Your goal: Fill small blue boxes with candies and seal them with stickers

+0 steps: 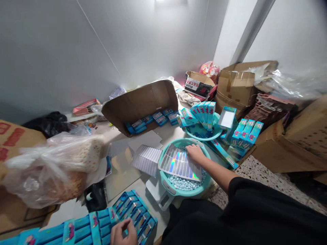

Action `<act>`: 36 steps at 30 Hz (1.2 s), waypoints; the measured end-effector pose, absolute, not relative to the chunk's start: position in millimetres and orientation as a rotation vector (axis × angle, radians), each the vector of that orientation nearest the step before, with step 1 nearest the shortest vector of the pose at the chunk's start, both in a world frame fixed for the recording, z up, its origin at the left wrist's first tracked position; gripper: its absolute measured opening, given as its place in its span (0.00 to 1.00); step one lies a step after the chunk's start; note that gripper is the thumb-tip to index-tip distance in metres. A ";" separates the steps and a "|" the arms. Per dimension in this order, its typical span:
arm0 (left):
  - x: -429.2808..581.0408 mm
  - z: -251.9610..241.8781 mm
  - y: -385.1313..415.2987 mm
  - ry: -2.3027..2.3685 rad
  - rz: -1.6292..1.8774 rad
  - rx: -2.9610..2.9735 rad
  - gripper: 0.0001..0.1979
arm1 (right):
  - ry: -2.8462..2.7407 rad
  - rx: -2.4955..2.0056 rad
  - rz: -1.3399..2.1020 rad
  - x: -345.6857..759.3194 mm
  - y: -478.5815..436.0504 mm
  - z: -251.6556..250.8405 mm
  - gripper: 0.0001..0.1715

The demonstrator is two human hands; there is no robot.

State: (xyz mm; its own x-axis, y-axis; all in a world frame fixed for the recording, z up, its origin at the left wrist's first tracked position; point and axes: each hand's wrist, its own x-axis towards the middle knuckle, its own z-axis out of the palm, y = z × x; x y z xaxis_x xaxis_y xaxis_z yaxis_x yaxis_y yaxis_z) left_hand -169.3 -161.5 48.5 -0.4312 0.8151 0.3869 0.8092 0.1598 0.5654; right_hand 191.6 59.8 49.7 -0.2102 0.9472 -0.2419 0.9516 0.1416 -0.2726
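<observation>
The silvery rectangular sheet marked with iridescent strips (180, 164) lies across a round teal plastic basin (187, 193) of pale-blue pellets (181, 183), its left corner reaching the rim, pellets showing along its near edge. The right hand's (195, 152) bent fingers meet its far right edge, their grip uncertain. Pale tabletop (140, 188) separates the basin from a blue cardboard tray (154, 223), where the left hand (124, 232) curls closely, any hold unclear.
</observation>
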 end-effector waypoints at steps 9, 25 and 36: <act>-117.3 64.4 -129.9 2.053 1.166 2.144 0.03 | 2.312 1.872 -0.611 204.9 46.0 38.0 0.18; -35.8 95.2 -95.7 1.729 1.118 2.402 0.05 | 2.423 1.817 -1.396 216.7 49.5 45.3 0.11; 25.8 141.7 -17.0 1.308 0.814 2.796 0.16 | 2.627 1.181 -2.344 211.4 34.4 118.7 0.36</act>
State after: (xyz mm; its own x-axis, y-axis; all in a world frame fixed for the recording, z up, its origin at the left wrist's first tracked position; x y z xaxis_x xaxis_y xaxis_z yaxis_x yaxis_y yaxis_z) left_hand 25.8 -17.0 141.7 0.5344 0.7042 0.4674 0.7304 -0.6631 0.1640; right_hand 211.4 34.4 118.7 -0.6547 0.7558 0.0134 0.0724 0.0803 -0.9941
